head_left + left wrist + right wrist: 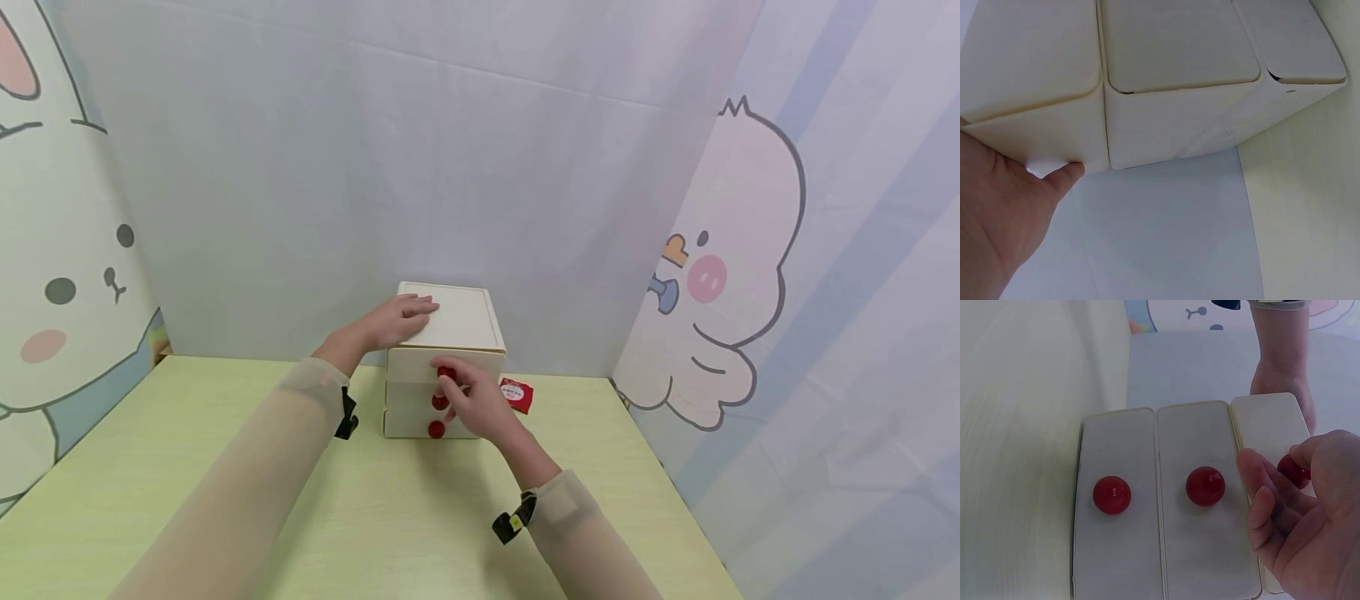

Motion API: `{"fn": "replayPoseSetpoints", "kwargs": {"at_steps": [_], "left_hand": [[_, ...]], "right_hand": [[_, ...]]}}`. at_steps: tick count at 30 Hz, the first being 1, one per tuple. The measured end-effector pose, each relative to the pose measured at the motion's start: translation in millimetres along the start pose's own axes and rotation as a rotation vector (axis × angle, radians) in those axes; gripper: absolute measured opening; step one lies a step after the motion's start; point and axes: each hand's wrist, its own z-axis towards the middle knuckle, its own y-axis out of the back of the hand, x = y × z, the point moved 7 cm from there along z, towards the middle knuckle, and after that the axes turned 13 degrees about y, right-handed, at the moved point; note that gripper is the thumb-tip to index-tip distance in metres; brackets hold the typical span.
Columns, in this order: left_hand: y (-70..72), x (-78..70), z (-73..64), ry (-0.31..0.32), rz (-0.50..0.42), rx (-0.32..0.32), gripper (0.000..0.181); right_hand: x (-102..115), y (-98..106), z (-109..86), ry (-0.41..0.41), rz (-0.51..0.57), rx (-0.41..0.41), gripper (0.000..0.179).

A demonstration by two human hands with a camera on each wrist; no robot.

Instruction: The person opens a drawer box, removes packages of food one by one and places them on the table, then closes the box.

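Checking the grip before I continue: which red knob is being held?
The top knob, pinched by the right hand; the middle knob and bottom knob aren't gripped.

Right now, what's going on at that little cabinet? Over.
Left hand rests on cabinet. Right hand pinches top knob. Red packet beside cabinet, not in front.

- Right hand (1316, 519): fingers bent, thumb against a glossy red round knob (1295, 470) on the rightmost smooth off-white drawer front (1269, 419)
- Middle off-white rectangular drawer front (1210, 550): carries a second red round knob (1205, 486), near the fingers
- Left off-white rectangular drawer front (1119, 556): third red round knob (1112, 495)
- Left hand (1288, 387): beyond the rightmost front, partly hidden
- Pale, faintly grained tabletop (1016, 456): along the left side
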Motion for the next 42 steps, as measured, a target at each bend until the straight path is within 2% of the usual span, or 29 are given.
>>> {"fn": "replayPoseSetpoints", "kwargs": {"at_steps": [20,42], "left_hand": [[0.8,-3.0,-3.3,-0.001,0.012,-0.005,0.055],[1.4,-3.2,-3.3,-0.005,0.002,0.006,0.055]], "right_hand": [[-3.6,2.8,4.8,-0.020,-0.007,-0.016,0.033],[-10.0,2.3,7.8,-0.006,-0.027,-0.022,0.034]]}}
